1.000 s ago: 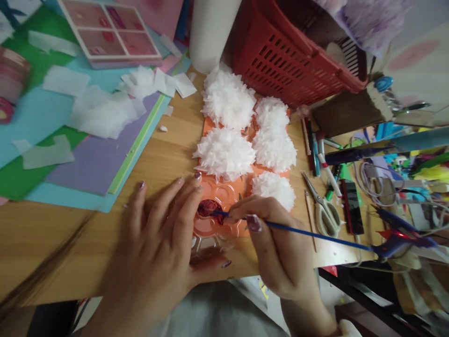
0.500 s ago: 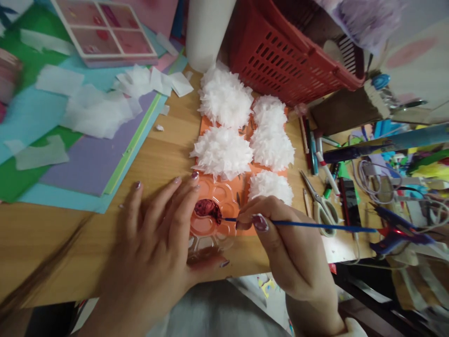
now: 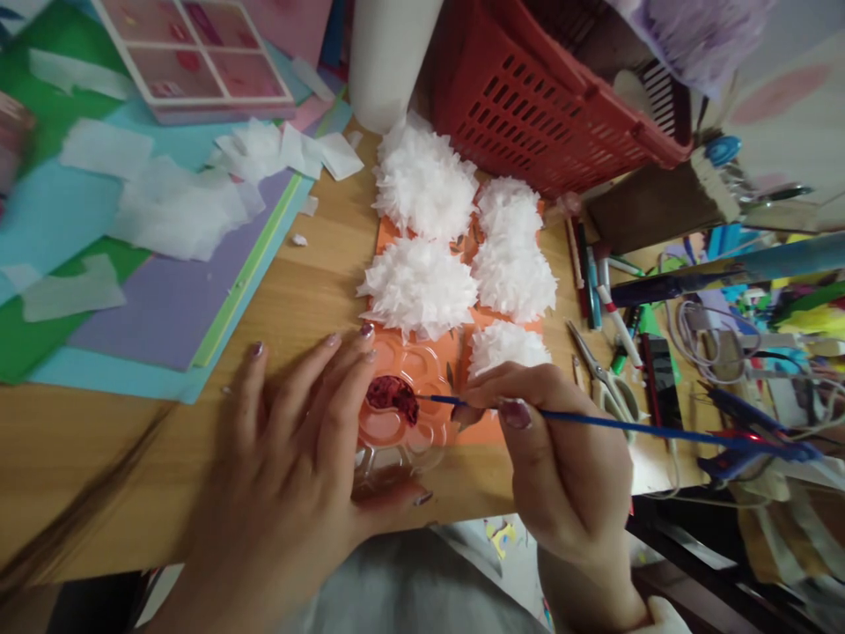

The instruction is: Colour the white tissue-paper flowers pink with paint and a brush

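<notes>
In my right hand (image 3: 561, 449) a thin blue paintbrush (image 3: 594, 421) is pinched between thumb and fingers. Its tip is beside a patch of dark red paint (image 3: 391, 394) in a clear plastic paint palette (image 3: 429, 357). My left hand (image 3: 297, 431) lies spread at the palette's left side, fingertips by its upper left rim and thumb by the lower rim. Beneath the palette is an orange sheet (image 3: 485, 430), partly covered by several fluffy white tissue-paper tufts (image 3: 419, 286). The palette's left edge is hidden by my left fingers.
Coloured paper sheets (image 3: 151, 308) with loose white tissue pieces (image 3: 185, 207) lie to the left, below a divided box (image 3: 211, 66). A white cylinder (image 3: 389, 62) and a red basket (image 3: 521, 114) stand behind. Scissors (image 3: 604, 379), pens and a blue glue gun (image 3: 745, 431) lie right.
My right hand has moved slightly right and up, drawing the brush tip back from the middle of the palette to the paint's right edge. My left hand has stayed put.
</notes>
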Demonstrator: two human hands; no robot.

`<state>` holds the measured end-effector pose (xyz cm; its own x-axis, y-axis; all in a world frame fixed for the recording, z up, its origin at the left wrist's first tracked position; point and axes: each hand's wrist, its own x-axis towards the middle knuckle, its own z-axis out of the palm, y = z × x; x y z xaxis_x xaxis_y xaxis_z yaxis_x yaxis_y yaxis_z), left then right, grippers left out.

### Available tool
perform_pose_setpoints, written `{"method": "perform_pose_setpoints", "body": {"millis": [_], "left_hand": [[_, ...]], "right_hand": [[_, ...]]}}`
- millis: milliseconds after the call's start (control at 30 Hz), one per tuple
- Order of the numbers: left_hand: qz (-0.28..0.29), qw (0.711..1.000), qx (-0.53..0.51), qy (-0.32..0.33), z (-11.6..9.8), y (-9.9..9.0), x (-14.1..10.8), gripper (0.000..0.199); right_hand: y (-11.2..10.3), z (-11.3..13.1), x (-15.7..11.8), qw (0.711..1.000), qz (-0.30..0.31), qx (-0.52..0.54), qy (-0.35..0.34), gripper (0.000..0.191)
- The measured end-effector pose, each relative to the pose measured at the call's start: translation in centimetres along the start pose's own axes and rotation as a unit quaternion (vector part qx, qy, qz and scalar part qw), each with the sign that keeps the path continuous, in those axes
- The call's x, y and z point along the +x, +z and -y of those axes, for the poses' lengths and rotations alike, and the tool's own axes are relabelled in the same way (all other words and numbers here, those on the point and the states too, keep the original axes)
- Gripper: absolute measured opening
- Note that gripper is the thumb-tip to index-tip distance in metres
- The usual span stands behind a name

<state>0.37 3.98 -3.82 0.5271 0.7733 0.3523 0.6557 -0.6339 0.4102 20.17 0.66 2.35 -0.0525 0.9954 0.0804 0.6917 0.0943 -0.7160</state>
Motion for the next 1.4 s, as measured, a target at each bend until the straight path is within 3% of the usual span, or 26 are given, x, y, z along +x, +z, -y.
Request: {"method": "perform_pose_setpoints", "body": {"millis": [300,700,900,1400], "left_hand": [[0.002,1.0,0.004,0.011,0.0,0.1,0.0,0.086],[-0.003,1.0,0.005,0.008,0.0,0.1,0.0,0.086],[0.0,1.0,0.006,0.011,0.0,0.1,0.0,0.084],[0.002,1.0,0.003,0.008,0.0,0.0,0.0,0.081]], "right_hand": [[0.1,1.0,0.1,0.996,-0.009,-0.068,-0.054,0.008],[0.7,1.3,-0.4,0.989,-0.062,-0.124,-0.047,0.009],[0.6,1.5,-0.3,0.99,-0.057,-0.113,-0.066,0.01],[0.3,1.2,-0.6,0.992,-0.056,-0.108,-0.042,0.01]]}}
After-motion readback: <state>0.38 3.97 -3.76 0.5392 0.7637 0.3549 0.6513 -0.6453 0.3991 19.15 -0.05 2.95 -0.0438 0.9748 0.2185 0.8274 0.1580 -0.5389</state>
